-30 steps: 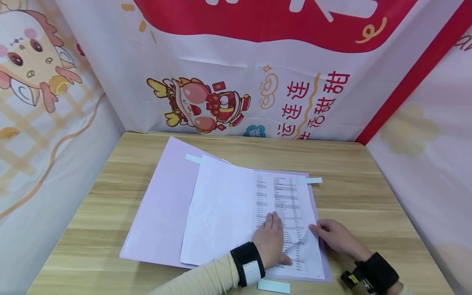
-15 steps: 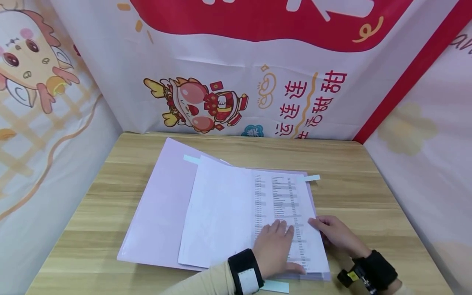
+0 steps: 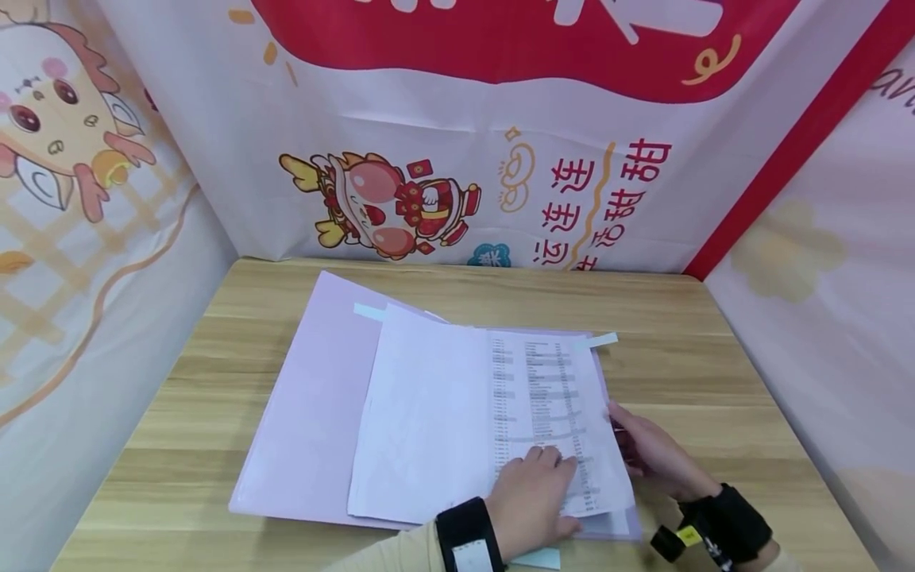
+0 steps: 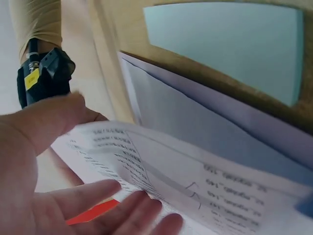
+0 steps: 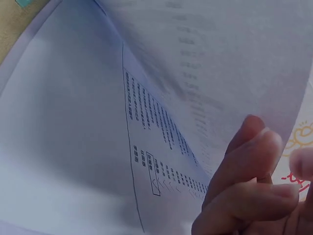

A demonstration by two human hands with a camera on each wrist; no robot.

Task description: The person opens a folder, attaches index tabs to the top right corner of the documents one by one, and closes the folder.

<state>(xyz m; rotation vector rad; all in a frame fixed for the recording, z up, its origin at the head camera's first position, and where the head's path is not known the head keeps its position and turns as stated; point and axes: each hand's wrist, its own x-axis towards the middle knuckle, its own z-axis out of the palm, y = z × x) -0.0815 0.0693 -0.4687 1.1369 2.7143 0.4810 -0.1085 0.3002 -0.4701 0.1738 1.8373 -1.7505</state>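
Observation:
A lilac folder [image 3: 286, 445] lies spread on the table with white sheets inside. The left half shows a blank page [image 3: 429, 421]. The printed sheet [image 3: 539, 381] on the right has columns of text, and its lower right part bows upward. My left hand [image 3: 532, 500] rests on the lower part of that sheet, its fingers loosely extended. At the right edge is my right hand [image 3: 658, 453], its fingers [image 5: 249, 161] against the raised sheet's underside and its thumb apart from them. Beneath shows another printed page [image 5: 161, 161] with a boxed entry and tick marks.
Pale blue strips stick out at the page tops, one on the left [image 3: 368, 312] and one on the right [image 3: 600, 340]. A third strip [image 4: 230, 44] lies on the wood-grain table [image 3: 171, 445] below the folder. Printed fabric walls surround the table.
The right thumb has gone from on top of the sheet to its edge, and the sheet's lower right corner has risen. My left hand has shifted slightly down and right, its fingers less straight.

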